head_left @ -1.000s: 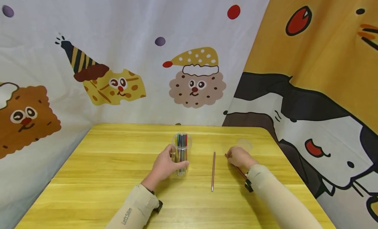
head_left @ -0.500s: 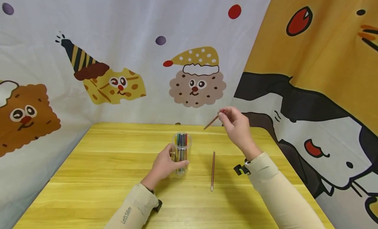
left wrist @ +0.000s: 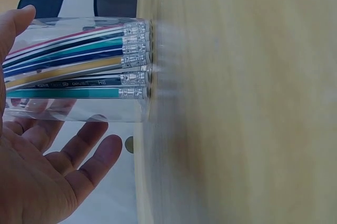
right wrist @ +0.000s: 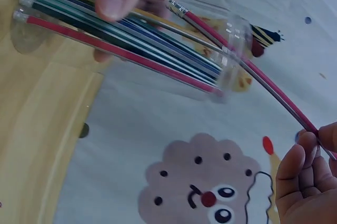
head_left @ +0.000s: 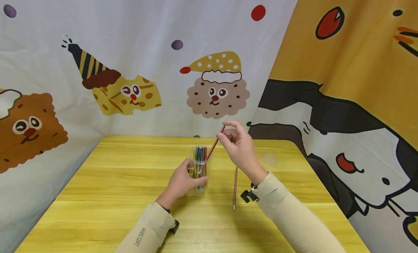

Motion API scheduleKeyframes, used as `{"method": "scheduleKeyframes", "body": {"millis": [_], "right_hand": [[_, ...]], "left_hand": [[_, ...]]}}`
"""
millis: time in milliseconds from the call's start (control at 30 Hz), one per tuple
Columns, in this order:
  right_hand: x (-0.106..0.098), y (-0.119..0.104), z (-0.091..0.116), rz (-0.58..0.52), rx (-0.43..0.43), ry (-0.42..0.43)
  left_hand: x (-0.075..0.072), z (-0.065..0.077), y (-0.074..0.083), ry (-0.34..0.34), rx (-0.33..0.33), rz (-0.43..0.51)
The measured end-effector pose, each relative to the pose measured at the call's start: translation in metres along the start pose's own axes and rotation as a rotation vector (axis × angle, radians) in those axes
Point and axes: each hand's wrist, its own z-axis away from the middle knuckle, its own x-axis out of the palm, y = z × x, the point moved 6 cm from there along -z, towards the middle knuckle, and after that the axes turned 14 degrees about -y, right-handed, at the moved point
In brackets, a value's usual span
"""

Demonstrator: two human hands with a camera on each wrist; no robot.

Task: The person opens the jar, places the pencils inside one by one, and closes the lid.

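Note:
My left hand (head_left: 183, 177) grips a clear plastic jar (right wrist: 239, 37) that stands upright on the table. Inside it are several pencils (left wrist: 68, 71) with eraser ends down, in teal, navy, yellow and red. Above and to the right, my right hand (head_left: 241, 148) pinches a red striped pencil (right wrist: 279, 92) near its upper end. That pencil slants down through the jar's mouth, its eraser end within the jar, as the right wrist view shows. Another red pencil (head_left: 235, 191) lies on the table to the right of the jar, its far end close below my right hand.
A round clear lid (head_left: 269, 160) lies flat at the back right of the wooden table (head_left: 107, 180). Cartoon-printed curtains (head_left: 140, 28) hang behind and along the sides of the table.
My right hand has lifted the red pencil off the table at the right, turned it, and brought it left so its eraser end enters the jar. My left hand stays at the jar.

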Motion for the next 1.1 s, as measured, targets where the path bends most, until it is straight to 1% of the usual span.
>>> {"method": "scheduleKeyframes", "body": {"millis": [100, 267, 533, 667, 800, 967, 1100], "right_hand": [[0.009, 0.006, -0.001, 0.011, 0.014, -0.040], [0.025, 0.013, -0.004, 0.023, 0.060, -0.116], [0.048, 0.014, -0.004, 0.146, 0.091, -0.255], [0.054, 0.014, -0.004, 0.201, 0.119, -0.287], [0.058, 0.016, -0.005, 0.207, 0.140, -0.307], [0.060, 0.017, -0.006, 0.221, 0.139, -0.328], [0.058, 0.017, -0.007, 0.260, 0.137, -0.328]], "left_hand": [[0.000, 0.000, 0.001, -0.001, 0.002, 0.000], [0.000, 0.001, 0.001, -0.003, 0.001, 0.017], [-0.001, 0.001, 0.001, -0.006, -0.003, 0.031], [-0.002, 0.001, 0.003, -0.007, 0.003, 0.015], [-0.004, 0.001, 0.004, -0.002, 0.006, 0.006], [-0.005, 0.001, 0.004, 0.002, 0.003, 0.011], [-0.002, 0.001, 0.004, -0.014, 0.015, 0.025]]}}
